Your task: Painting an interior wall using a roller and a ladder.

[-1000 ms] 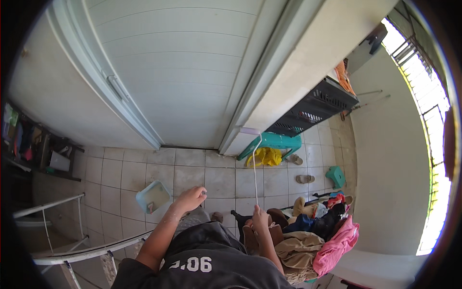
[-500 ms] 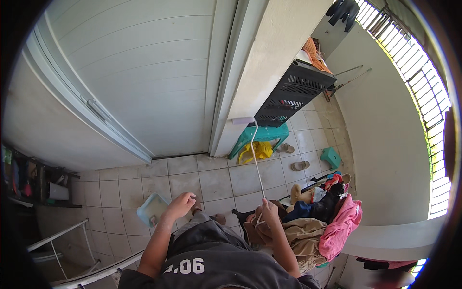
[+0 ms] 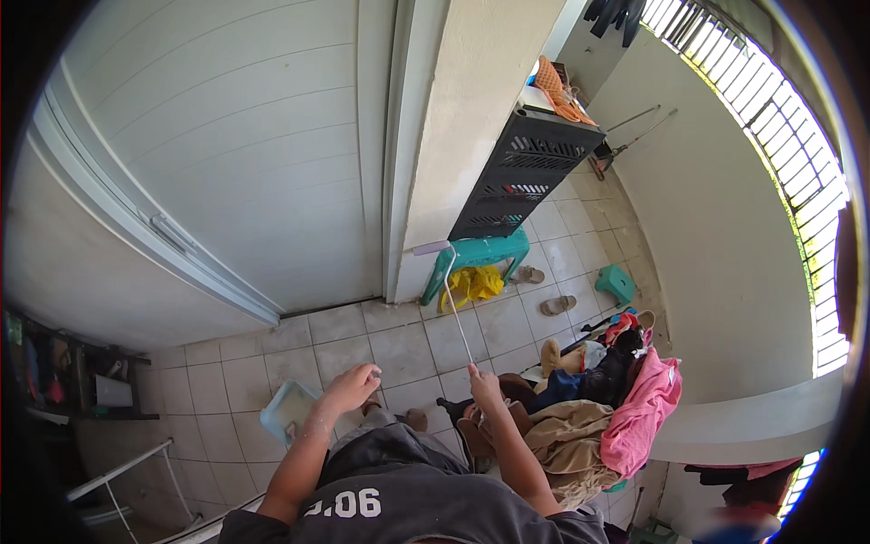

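My right hand (image 3: 487, 384) is wrapped round the lower end of a paint roller (image 3: 456, 308) with a long, thin, bent rod. Its pale lilac roller head (image 3: 431, 247) meets the lower part of the cream wall strip (image 3: 471, 118) beside the white door, just left of a green plastic stool (image 3: 494, 249). My left hand (image 3: 353, 388) hovers in front of my body with its fingers curled in; whether anything is inside cannot be made out. Below and left of it, a light blue tray (image 3: 272, 419) lies on the floor, partly hidden by my forearm.
A heap of clothes (image 3: 571, 444) lies close by my right forearm. Behind the stool stands a black slotted rack (image 3: 526, 172). A yellow bag (image 3: 478, 283), sandals (image 3: 557, 306) and a small green stool (image 3: 616, 284) are on the tiles. A white metal frame (image 3: 118, 473) stands at lower left.
The roller head has slid down the wall strip a little, and my right hand has shifted left with the rod. My left hand stays curled. The whole view has turned slightly.
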The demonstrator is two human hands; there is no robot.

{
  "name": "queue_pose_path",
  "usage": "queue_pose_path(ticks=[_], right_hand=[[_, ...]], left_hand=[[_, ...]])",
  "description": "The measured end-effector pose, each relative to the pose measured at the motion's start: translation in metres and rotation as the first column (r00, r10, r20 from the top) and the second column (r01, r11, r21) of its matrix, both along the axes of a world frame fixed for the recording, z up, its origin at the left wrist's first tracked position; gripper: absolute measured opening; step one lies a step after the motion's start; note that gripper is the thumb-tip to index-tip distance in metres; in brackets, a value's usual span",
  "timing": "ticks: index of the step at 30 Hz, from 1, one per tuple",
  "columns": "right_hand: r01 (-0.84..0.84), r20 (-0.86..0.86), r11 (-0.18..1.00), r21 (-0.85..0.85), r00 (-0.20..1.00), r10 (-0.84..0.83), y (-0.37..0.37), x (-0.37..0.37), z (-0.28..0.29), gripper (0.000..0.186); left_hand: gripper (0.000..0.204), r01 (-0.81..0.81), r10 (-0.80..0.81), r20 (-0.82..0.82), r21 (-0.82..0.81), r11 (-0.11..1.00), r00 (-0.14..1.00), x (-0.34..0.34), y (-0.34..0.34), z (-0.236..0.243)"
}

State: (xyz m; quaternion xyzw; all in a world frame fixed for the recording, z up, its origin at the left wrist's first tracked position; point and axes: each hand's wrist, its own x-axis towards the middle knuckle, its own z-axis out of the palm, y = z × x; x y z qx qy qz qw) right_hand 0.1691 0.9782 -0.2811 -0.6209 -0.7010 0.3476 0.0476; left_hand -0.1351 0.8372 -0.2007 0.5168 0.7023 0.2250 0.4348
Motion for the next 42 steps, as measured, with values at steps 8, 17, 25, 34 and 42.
queue_pose_path(ticks=[8, 17, 25, 34, 42], right_hand=[[0.117, -0.275, 0.991, -0.071, 0.952, -0.132, -0.033, 0.005, 0.11, 0.048], [0.217, -0.214, 0.967, -0.131, 0.946, -0.242, -0.028, -0.004, 0.069, 0.051], [0.238, -0.15, 0.95, -0.204, 0.951, -0.271, -0.017, 0.026, 0.016, 0.054], [0.23, -0.102, 0.938, -0.259, 0.959, -0.264, 0.021, 0.051, 0.012, 0.058], [0.25, 0.014, 0.916, -0.314, 0.966, -0.259, 0.057, 0.039, -0.065, 0.058]], left_hand=[[0.028, -0.143, 0.142, 0.103, 0.004, 0.99, 0.985, -0.025, -0.04, -0.027], [0.029, -0.068, 0.074, 0.097, -0.063, 0.996, 0.993, -0.022, -0.04, -0.053], [0.031, -0.03, 0.033, 0.111, -0.023, 0.999, 0.993, -0.01, -0.015, -0.019], [0.031, -0.159, 0.173, 0.151, -0.103, 0.982, 0.973, -0.044, -0.08, -0.048], [0.03, -0.396, 0.454, 0.196, -0.275, 0.876, 0.869, -0.077, -0.143, -0.08]])
